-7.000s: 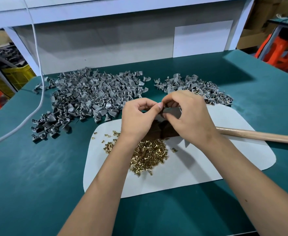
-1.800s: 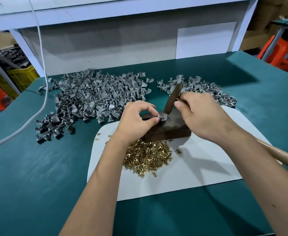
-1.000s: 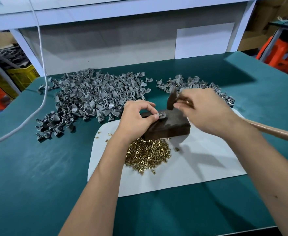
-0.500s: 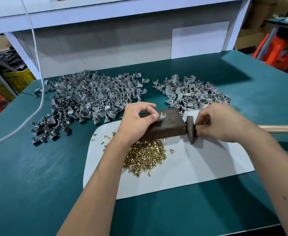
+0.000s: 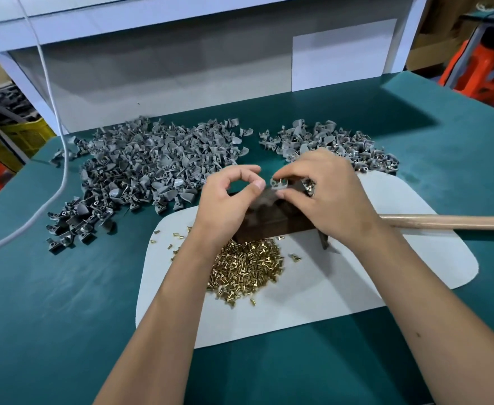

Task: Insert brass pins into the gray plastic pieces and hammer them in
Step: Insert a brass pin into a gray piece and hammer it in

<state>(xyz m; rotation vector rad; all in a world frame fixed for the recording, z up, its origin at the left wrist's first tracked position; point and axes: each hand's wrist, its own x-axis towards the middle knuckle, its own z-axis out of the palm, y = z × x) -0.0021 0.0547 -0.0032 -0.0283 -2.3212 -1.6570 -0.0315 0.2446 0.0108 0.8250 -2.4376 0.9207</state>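
Front: bare mat near the pins.
Right: hammer lies across.
Back: gray pieces crowd.

The right hand no longer grips the hammer: half a second ago it held the handle near the head beside the dark block, and now the hammer lies on the white mat with its handle running off to the right, its head mostly hidden under the wrist. That hand now pinches the gray plastic piece above the block's far edge. The left hand, which held this piece on the block a moment ago, has let go of it; its thumb and forefinger curl into a ring just left of the piece.
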